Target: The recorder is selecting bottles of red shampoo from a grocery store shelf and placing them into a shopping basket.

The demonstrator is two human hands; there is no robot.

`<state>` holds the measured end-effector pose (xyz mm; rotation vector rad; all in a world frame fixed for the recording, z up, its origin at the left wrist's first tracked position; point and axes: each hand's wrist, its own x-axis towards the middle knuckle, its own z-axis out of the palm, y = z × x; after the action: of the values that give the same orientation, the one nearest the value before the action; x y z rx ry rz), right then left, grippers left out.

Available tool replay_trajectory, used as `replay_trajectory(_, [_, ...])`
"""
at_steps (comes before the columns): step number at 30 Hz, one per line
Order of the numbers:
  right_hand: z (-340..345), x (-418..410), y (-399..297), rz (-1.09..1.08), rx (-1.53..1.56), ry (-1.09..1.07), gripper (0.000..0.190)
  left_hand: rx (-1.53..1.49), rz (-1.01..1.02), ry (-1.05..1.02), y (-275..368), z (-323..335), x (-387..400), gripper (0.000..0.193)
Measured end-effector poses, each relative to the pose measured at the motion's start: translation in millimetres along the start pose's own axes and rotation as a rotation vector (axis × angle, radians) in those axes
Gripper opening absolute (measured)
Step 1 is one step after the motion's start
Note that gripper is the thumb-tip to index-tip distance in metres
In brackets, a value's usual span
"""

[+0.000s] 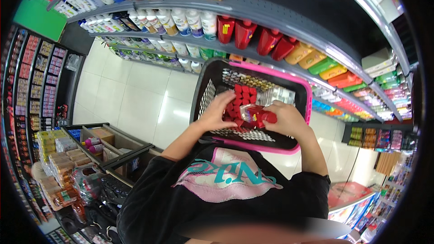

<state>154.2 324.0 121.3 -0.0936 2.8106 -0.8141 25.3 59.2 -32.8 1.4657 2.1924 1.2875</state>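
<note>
In front of me is a black plastic shopping basket (pixel 237 67) with a pink rim and lattice sides. Inside stand several red-capped bottles (pixel 244 95), packed close together. My right hand (pixel 286 119) grips a red bottle (pixel 252 116) with a pale label, which lies tilted over the basket's near right part. On the left, my left hand (pixel 217 111) reaches over the basket side, fingers and thumb apart, beside the red bottles. Whether it touches them is hard to tell. Clear and white packaged items (pixel 278 94) sit at the basket's right end, partly behind my right hand.
Beyond the basket runs a shelf (pixel 190 5) with white bottles (pixel 193 23) and red pump bottles (pixel 244 34). At lower left stands a dark-framed cart (pixel 125 154) beside shrink-wrapped packs (pixel 61 156). Tiled floor (pixel 139 84) stretches left of the basket; more stocked racks line both sides.
</note>
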Motion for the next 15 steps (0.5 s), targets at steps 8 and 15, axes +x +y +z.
replay_trajectory(8, [-22.0,51.4,-92.0,-0.304,-0.092,0.056,0.048,-0.282,-0.179,-0.042,14.6,-12.4,10.4,0.088])
replay_trajectory(15, [7.3,79.6,-101.9,-0.202,0.150,0.244,0.088,-0.284,-0.443,0.240,36.1,-44.4,0.2,0.086])
